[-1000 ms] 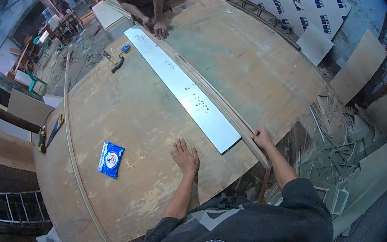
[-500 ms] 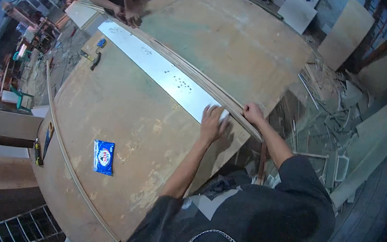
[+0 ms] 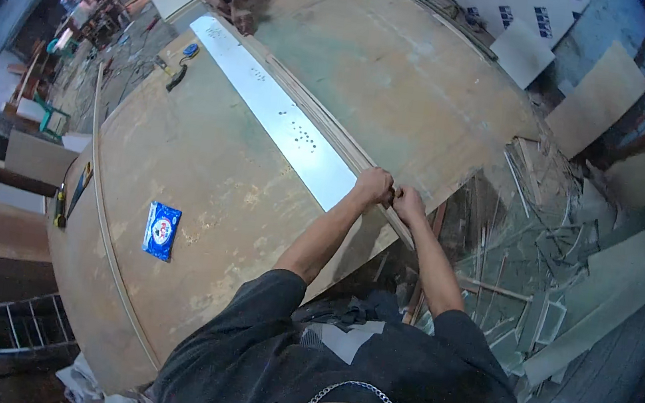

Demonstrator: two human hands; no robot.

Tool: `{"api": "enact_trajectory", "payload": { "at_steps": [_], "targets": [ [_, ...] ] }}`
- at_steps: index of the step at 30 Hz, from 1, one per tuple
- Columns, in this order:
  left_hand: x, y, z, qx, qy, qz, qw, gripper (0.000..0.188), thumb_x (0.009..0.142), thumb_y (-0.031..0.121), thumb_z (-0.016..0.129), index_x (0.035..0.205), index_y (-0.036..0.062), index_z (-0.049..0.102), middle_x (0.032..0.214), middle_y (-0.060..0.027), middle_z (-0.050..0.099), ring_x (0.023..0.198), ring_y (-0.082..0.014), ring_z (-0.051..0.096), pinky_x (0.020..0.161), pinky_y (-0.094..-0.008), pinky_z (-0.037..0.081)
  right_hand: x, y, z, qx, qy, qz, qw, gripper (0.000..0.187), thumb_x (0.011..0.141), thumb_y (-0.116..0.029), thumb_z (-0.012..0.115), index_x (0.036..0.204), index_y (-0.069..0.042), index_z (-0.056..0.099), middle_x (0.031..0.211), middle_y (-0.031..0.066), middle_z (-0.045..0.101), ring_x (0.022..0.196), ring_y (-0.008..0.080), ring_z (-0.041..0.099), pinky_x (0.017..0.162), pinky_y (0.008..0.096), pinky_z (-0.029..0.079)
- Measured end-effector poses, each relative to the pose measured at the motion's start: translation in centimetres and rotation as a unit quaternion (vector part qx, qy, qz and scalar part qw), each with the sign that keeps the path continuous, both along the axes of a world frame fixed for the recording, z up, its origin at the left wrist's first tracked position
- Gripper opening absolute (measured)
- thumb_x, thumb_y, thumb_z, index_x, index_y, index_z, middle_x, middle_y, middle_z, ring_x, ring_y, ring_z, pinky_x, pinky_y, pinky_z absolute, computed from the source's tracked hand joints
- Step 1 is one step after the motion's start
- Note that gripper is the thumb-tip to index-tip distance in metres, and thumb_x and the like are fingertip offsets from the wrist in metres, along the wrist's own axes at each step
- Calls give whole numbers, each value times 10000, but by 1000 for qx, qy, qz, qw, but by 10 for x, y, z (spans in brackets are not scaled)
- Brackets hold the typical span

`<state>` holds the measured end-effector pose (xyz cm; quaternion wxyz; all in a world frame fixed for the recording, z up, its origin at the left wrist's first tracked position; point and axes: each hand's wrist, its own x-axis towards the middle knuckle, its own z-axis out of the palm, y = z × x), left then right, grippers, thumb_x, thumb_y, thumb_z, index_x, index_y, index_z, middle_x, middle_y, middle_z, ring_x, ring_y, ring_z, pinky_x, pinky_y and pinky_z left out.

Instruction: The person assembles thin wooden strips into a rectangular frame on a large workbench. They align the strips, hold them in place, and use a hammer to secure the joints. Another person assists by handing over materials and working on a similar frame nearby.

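Right of centre | I watch left hand point(image 3: 375, 185), right hand point(image 3: 409, 204), both grasping one strip bundle point(image 3: 324, 123) | long axis upper-left to lower-right

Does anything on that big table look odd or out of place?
Two things. Clusters of dark spots mark the white board beside the long strips; I can't tell whether they're dirt or holes. Also, a bright blue packet lies on the patchy brown table, oddly vivid among such dull colours.
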<state>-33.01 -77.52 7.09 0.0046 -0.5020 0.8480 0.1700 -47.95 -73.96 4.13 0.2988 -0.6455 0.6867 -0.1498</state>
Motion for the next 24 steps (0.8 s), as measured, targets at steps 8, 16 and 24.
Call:
{"api": "enact_trajectory", "payload": {
  "at_steps": [8,16,24],
  "targets": [
    [-3,-15,-5,46,-19,40,998,253,594,296,731,755,103,709,791,-148,674,768,-314,660,689,-405,535,3,-1,1,10,-3,-5,1000,114,743,-165,579,769,-55,596,812,195,630,811,371,611,685,441,464],
    [-10,-8,7,33,-36,47,998,246,650,292,705,764,74,703,822,-142,674,786,-308,658,688,-407,533,0,0,-2,40,-2,-15,999,128,745,-161,581,807,-52,608,842,190,635,844,365,613,717,443,462],
    [14,10,-11,-39,11,-4,999,193,741,236,629,810,70,696,915,-105,650,977,-266,593,882,-390,451,13,8,12,-21,-37,-28,999,193,742,-176,632,876,-37,640,834,167,653,810,312,635,708,402,486]
  ]
}}
